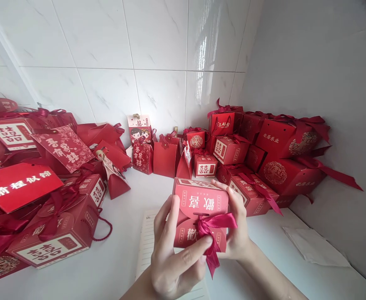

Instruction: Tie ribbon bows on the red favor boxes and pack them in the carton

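Note:
Both my hands hold a small red gift box (198,204) with gold characters and a dark red ribbon bow (212,229) on its front. My left hand (176,254) wraps the box's left side, thumb pressing on the ribbon knot. At the box's right side, my right hand (237,225) grips it, fingers curled over the top edge. The box is lifted above a lined notepad (147,246) lying on the white table (123,266).
Piles of red gift boxes and bags fill the left side (45,196) and the right corner (273,154). A few more stand at the back by the tiled wall (158,156). A white tissue (314,246) lies at the right.

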The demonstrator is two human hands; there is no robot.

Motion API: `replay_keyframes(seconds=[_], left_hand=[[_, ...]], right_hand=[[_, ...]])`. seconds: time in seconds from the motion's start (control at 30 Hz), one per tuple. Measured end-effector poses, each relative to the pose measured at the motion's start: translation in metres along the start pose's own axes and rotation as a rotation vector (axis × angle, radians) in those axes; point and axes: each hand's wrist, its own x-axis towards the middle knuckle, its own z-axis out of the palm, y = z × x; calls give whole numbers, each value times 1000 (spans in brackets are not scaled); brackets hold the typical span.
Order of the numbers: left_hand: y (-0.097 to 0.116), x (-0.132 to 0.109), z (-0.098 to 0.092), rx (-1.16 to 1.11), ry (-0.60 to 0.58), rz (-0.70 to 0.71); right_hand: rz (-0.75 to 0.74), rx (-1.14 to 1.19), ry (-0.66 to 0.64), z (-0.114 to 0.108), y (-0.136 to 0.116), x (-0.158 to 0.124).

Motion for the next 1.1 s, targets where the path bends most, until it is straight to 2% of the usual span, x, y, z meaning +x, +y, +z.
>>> replay_keyframes(seconds=[1.1], left_hand=[[-1,-1,1,-12,4,3]], right_hand=[[-11,-14,-7,1,0,2]])
